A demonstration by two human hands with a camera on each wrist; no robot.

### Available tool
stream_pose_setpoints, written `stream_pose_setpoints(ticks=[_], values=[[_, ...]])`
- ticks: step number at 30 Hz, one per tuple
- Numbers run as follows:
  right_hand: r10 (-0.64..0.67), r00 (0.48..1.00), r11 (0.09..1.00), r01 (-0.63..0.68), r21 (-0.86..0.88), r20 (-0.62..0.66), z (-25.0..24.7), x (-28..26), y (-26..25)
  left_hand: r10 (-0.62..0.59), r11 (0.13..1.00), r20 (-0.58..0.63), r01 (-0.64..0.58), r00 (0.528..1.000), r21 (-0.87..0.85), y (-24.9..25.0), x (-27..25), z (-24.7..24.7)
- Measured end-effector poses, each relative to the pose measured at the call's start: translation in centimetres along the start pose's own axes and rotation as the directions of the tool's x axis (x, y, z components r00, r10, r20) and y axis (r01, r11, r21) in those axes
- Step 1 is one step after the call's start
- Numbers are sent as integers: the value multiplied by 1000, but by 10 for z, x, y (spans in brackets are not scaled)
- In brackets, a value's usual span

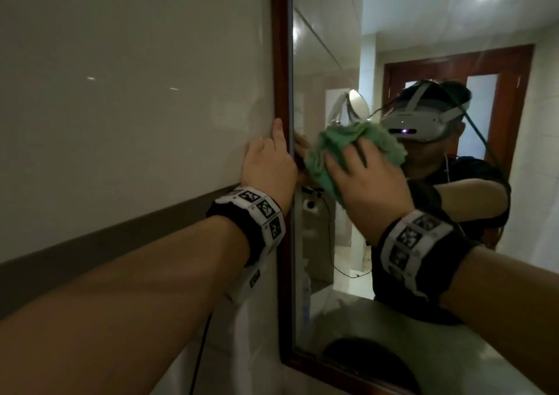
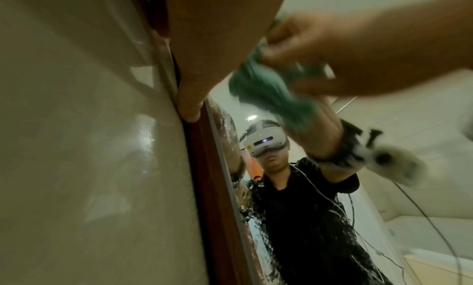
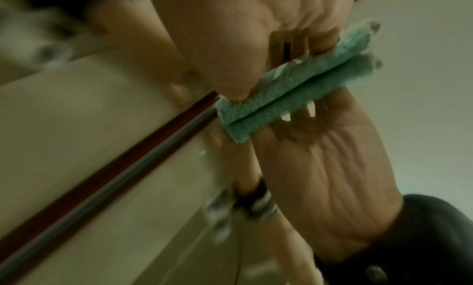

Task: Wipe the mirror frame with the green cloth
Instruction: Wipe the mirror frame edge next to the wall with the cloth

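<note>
1. Risk first: the green cloth [image 1: 357, 152] was pressed flat on the mirror glass [image 1: 329, 62], just beside the frame [image 1: 279, 46] and not on the wood, so the wiping could end up on the glass and leave the frame untouched.
2. Slipping was a second worry. The right hand [image 1: 369, 180] held the cloth against the glass with flat, spread fingers and no firm grasp. In my judgement a quick sideways stroke could let the bunched cloth slide out and drop.
3. Crowding was a third. The left hand [image 1: 269, 164] lay on the frame's left edge where it meets the tiled wall [image 1: 136, 92], fingers straight, one fingertip pointing up along the wood, holding nothing. It sat right where the cloth had to travel. If the cloth came across, the two hands could collide, or the wood under the left hand could be skipped.
4. Position of the cloth: it lay to the right of the left hand, near it but apart, under the right hand's fingers. The right wrist view showed it folded against its own reflection, close to the frame's inner edge.
5. Position of the frame: dark brown wood ran up the mirror's left side and along its bottom edge, between wall and glass.
</note>
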State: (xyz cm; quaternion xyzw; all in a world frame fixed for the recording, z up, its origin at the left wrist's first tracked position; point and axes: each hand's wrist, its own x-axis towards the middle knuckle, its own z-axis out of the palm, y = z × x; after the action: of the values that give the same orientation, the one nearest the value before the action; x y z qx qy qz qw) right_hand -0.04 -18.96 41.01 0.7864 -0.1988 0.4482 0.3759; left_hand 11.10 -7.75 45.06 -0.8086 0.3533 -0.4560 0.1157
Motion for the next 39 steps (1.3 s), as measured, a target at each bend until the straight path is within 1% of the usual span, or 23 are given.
stream_pose_setpoints(ticks=[2, 4, 6, 8, 10, 12, 14, 17, 19, 22, 23, 24, 26, 27, 28, 29, 30, 31, 33, 35, 37, 38, 39], values=[[-93, 994, 995, 90, 52, 55, 14, -36, -21, -3, 1000, -22, 3, 1000, 4, 1, 1, 1], [-191, 970, 975, 169, 146, 149, 30, -64, -43, -6, 1000, -27, 6, 1000, 16, 2, 1, 1], [-209, 957, 969, 175, 174, 203, 39, -68, -58, 0, 1000, -36, 1, 999, 27, 3, 1, 2], [-183, 967, 974, 152, 170, 180, 33, -47, -61, 1, 1000, -44, 1, 999, 31, 3, 0, 4], [-98, 989, 987, 82, 139, 108, 20, -19, -53, 4, 999, -59, -2, 998, 37, 3, 0, 4], [-30, 998, 995, 24, 98, 54, 12, 4, -37, 10, 999, -48, -8, 999, 43, 1, 0, 2], [-12, 997, 996, 6, 86, 73, 8, 13, -22, 10, 999, -25, -9, 1000, 51, 1, 0, 2], [27, 999, 999, -29, 44, 35, 3, -4, -8, -18, 999, 1, 18, 1000, 49, 6, 0, 3], [53, 998, 998, -53, 17, 21, 4, -25, -4, -48, 999, 29, 48, 998, 9, 10, -1, 5], [35, 995, 999, -38, 28, 92, 12, -63, -9, -100, 991, 81, 107, 992, -84, 24, -12, 11], [7, 993, 999, -12, 49, 118, 17, -76, -14, -105, 989, 69, 111, 992, -94, 28, -16, 17], [-32, 989, 996, 19, 90, 146, 22, -89, -22, -105, 989, 19, 106, 994, -103, 34, -20, 26], [-92, 976, 986, 62, 156, 198, 34, -109, -40, -98, 992, -157, 84, 983, -93, 40, -27, 44], [-107, 970, 984, 72, 165, 219, 40, -114, -49, -107, 993, -222, 95, 969, -68, 42, -30, 52], [-123, 966, 982, 85, 170, 228, 47, -115, -57, -137, 990, -299, 119, 945, -75, 44, -31, 61], [-142, 962, 979, 102, 175, 233, 50, -112, -64, -162, 985, -365, 128, 917, -115, 46, -31, 68], [-154, 959, 976, 110, 185, 239, 51, -106, -70, -172, 981, -401, 121, 900, -149, 46, -31, 73], [-149, 960, 977, 105, 188, 238, 50, -98, -75, -175, 978, -419, 111, 891, -174, 46, -32, 74], [-119, 968, 982, 82, 168, 219, 41, -76, -75, -155, 976, -425, 71, 892, -206, 45, -33, 78], [-75, 974, 994, 56, 94, 214, 29, -55, -64, -109, 980, -435, 22, 894, -200, 41, -36, 81], [-4, 990, 1000, 4, 0, 140, 17, -35, -46, -57, 984, -459, -27, 887, -174, 36, -40, 79], [39, 994, 999, -38, -14, 99, 12, -28, -36, -37, 984, -466, -50, 884, -173, 37, -41, 79], [67, 996, 998, -67, -12, 60, 10, -25, -28, -52, 979, -439, -42, 897, -201, 39, -41, 78]])
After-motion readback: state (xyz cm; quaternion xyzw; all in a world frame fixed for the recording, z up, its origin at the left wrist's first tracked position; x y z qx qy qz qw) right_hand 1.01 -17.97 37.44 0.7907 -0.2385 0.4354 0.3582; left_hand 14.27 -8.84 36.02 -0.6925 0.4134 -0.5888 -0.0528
